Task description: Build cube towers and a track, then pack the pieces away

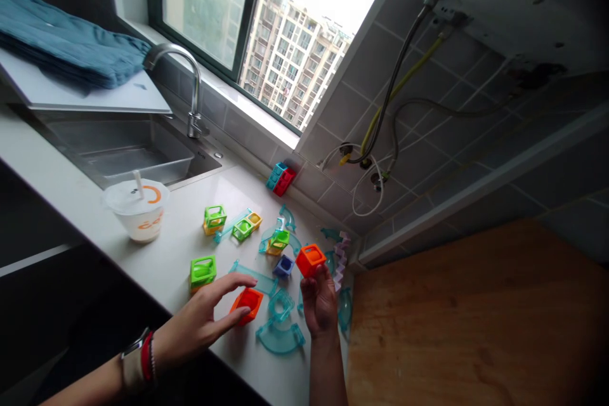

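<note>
My right hand [320,304] holds up an orange cube block [311,260], pinched between thumb and fingers above the counter. Around a second orange cube block [247,306], my left hand [209,314] has its thumb and index finger spread. The thumb overlaps that block's front; the index finger looks apart from its top edge. Left of it stands a green-and-yellow block stack [203,271]. Just behind the hands lie a purple-blue block [284,266] and a green block [278,240] over a yellow one. Clear teal track pieces [280,337] lie between my hands.
Farther back are another green-yellow stack [214,220], a green-yellow pair [246,226] and blue-and-red blocks [280,178] by the wall. A lidded drink cup [137,209] stands near the sink [118,146]. A wooden board [466,317] is at right; pale purple zigzag pieces [340,260] lie beside it.
</note>
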### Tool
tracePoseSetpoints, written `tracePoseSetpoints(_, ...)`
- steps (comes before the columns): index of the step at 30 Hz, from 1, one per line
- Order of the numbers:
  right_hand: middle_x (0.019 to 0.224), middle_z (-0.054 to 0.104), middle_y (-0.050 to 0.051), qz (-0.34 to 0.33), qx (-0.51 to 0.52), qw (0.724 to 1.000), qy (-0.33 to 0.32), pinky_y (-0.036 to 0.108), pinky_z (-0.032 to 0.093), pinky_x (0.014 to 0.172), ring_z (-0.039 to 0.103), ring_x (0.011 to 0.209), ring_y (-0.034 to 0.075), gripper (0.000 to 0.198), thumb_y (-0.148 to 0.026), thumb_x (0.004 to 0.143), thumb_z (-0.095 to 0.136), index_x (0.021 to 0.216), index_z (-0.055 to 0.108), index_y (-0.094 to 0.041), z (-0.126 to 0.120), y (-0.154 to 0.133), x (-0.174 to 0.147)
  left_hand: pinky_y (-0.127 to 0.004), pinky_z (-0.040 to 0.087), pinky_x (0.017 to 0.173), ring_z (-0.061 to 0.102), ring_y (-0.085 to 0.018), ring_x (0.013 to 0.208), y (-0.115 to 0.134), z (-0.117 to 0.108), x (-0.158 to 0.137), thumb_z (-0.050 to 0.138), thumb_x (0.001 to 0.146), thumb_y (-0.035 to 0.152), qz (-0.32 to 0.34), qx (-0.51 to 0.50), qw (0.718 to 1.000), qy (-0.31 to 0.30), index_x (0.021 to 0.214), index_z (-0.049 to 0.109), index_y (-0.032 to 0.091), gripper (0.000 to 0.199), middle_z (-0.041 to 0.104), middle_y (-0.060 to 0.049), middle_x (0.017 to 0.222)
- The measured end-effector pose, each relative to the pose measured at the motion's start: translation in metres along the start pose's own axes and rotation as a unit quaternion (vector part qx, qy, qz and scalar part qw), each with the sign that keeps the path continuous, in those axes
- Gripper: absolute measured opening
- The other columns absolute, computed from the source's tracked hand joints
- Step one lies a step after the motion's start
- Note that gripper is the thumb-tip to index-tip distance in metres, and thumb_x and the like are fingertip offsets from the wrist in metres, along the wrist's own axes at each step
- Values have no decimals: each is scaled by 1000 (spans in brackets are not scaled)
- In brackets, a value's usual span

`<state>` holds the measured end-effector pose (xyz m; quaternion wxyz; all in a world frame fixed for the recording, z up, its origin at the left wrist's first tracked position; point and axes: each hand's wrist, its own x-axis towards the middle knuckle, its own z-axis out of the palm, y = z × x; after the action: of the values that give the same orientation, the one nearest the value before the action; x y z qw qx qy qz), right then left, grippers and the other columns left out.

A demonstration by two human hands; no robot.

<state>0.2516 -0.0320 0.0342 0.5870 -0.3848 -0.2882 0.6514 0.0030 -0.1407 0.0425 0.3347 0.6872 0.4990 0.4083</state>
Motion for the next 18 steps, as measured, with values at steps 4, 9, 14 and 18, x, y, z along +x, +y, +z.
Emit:
tracePoseSetpoints(4,86,76,-5,43,75,996,36,19,59,61,65,59,6,42,-31,65,98,97,70,-24,5,-1,-6,-43,48,117,59,-27,136,-16,15,-16,62,100,33,1,34,999,20,141,54,29,42,60,-8,148)
tracePoseSetpoints(9,84,74,-4,38,66,997,28,20,58,62,65,61,7,39,-28,66,96,95,70,-24,9,-6,-16,-45,46,118,56,-30,139,-27,22,-19,67,96,32,-7,48,998,34,150,46,30,58,56,-10,153)
tracePoseSetpoints(14,83,70,-1,-28,-95,995,-31,23,55,64,64,67,11,26,-34,77,89,93,73,-21,13,-1,-35,-48,45,119,56,-29,140,-40,28,-13,68,94,31,-34,12,999,4,154,41,28,66,57,-12,153)
tracePoseSetpoints(18,86,63,0,-133,-262,949,-113,25,54,69,63,78,14,12,-29,85,81,92,77,-20,20,4,-57,-48,45,119,59,-28,137,-49,34,-11,64,90,19,-45,-45,998,-5,152,41,26,66,61,-13,149)
